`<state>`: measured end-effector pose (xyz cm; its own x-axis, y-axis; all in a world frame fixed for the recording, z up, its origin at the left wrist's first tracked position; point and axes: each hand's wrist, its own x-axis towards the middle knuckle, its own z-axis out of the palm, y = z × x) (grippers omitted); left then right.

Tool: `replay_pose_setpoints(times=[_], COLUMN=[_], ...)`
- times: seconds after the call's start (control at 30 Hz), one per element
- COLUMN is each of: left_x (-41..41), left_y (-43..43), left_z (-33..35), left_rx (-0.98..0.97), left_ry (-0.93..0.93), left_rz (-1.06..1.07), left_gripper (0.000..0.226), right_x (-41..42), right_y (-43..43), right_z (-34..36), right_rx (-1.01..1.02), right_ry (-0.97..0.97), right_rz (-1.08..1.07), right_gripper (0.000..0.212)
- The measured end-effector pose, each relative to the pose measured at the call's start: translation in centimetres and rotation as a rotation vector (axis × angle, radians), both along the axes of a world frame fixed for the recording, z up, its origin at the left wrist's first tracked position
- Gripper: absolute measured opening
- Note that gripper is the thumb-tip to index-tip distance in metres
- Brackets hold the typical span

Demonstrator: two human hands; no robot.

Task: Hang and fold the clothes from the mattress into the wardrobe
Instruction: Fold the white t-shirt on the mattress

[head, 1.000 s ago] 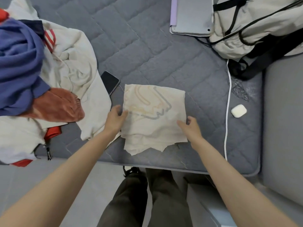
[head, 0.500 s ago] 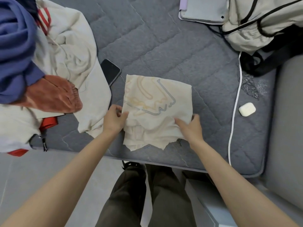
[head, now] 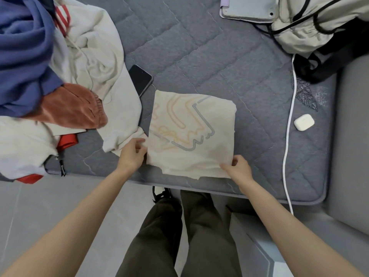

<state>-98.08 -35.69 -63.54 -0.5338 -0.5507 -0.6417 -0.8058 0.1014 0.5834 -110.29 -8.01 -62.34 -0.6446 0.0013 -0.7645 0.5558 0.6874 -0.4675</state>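
Note:
A cream T-shirt (head: 191,134) with a grey and orange print lies folded into a rough square near the front edge of the grey quilted mattress (head: 199,56). My left hand (head: 131,154) pinches its near-left edge. My right hand (head: 238,166) pinches the near-right corner. To the left lies a heap of clothes: a blue garment (head: 22,47), a rust-red one (head: 71,110), cream ones (head: 93,48) and a red piece (head: 66,141).
A black phone (head: 140,78) lies between the heap and the T-shirt. At the back right are a tablet (head: 249,7) and a beige bag (head: 319,23). A white cable (head: 288,124) and an earbud case (head: 304,122) lie at the right. My legs stand on the grey floor (head: 50,206).
Both hands slid from the shirt's side edges down toward its near corners and took a pinch on the cloth. The near ragged hem now looks tucked flatter.

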Motion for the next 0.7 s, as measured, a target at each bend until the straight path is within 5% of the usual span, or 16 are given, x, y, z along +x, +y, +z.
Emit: replay_pose_setpoints(times=[0.23, 0.4, 0.5, 0.6, 0.7], left_x=[-4.4, -6.2, -6.8, -7.4, -7.7], left_y=[1.4, 2.3, 2.7, 3.1, 3.0], left_z=[-0.4, -1.9, -2.5, -2.8, -3.3], left_rx=[0.069, 0.006, -0.051, -0.098, -0.046], left_ry=[0.132, 0.1, 0.202, 0.088, 0.096], left_rz=[0.069, 0.098, 0.069, 0.118, 0.131], left_gripper=[0.034, 0.06, 0.055, 0.072, 0.066], right_x=[-2.5, -2.9, -2.5, -2.5, -2.9], right_y=[-3.1, -6.2, -6.9, -7.1, -7.2], right_z=[0.0, -1.9, -2.9, -3.7, -4.0], right_rx=[-0.202, -0.014, 0.06, 0.028, -0.024], right_ry=[0.067, 0.17, 0.22, 0.236, 0.217], right_rz=[-0.212, -0.18, -0.175, -0.177, -0.186], right_gripper=[0.071, 0.092, 0.084, 0.075, 0.058])
